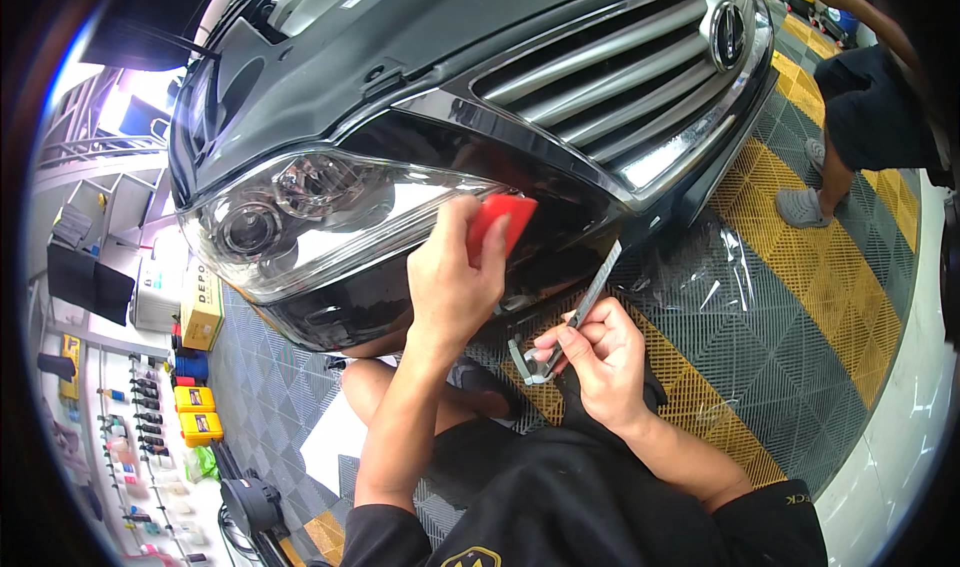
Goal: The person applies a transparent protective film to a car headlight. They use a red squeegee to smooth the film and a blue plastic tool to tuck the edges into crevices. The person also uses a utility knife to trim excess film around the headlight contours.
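Note:
My left hand (455, 277) pinches a red squeegee card (510, 217) against the inner corner of the black car's headlight (290, 217), beside the dark bumper (560, 202). The card is slightly blurred. Lower and to the right, my right hand (610, 362) grips a slim snap-off knife (597, 289); its long blade points up toward the bumper, apart from the card. A grey curved piece (524, 361) shows by the knife's lower end, and I cannot make out whether it belongs to the knife. Clear crumpled film (700, 267) hangs below the bumper on the right.
The chrome-edged grille (610, 77) rises at upper right. Another person (870, 117) stands on the grey and yellow tiled floor (760, 197) there. On the left are a cardboard box (203, 312), yellow cases (200, 427), bottle racks (150, 437) and a black round-ended device (250, 507).

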